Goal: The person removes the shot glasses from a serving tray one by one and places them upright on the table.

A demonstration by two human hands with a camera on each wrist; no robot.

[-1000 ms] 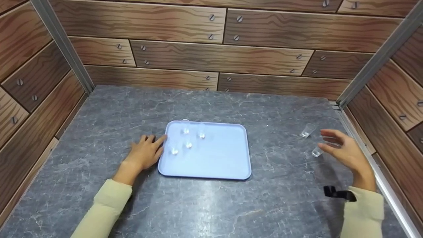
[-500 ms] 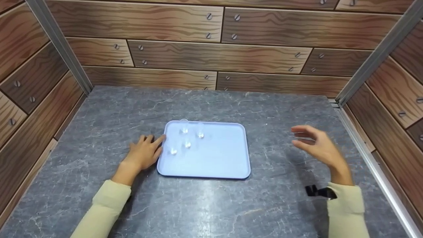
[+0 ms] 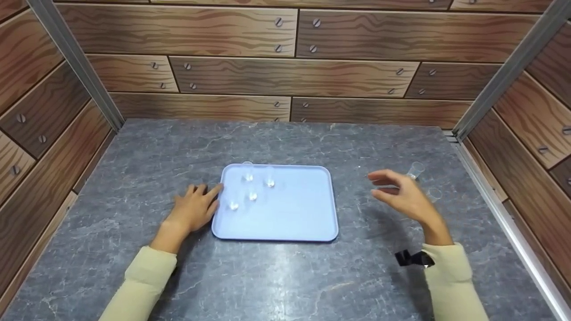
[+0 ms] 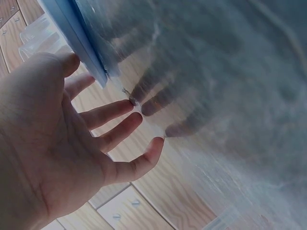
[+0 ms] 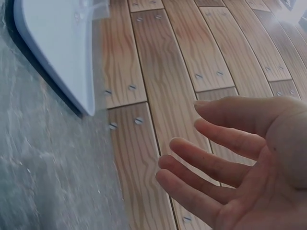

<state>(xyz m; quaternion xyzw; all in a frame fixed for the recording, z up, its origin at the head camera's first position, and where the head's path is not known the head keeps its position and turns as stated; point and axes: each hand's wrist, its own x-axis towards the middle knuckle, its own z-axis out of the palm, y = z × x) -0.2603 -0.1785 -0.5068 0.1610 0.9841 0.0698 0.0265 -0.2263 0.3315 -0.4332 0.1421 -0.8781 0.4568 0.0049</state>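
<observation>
My left hand (image 3: 192, 209) lies at the left edge of a light blue tray (image 3: 294, 209), its index finger and thumb right at the rim. In the left wrist view its other fingertips rest on the tabletop. Several small clear cups stand on the tray's left half, one of them a clear cup (image 3: 270, 183) near the back. To the right of the tray, my right hand (image 3: 403, 196) hovers over the table with fingers slightly bent, thumb apart, holding nothing. Behind it are two more clear cups: a tilted-looking cup (image 3: 416, 169) and a cup (image 3: 434, 193) partly hidden by the hand.
The grey marbled table (image 3: 285, 276) runs up to wood-patterned walls (image 3: 285, 76) at the back and both sides. Metal posts stand in the two back corners, and a metal rail (image 3: 513, 240) follows the right edge. A black strap (image 3: 412, 258) sits at my right wrist.
My right hand has moved left from beside the two clear cups at the right toward the tray, its fingers still apart. The left hand and the tray have stayed put.
</observation>
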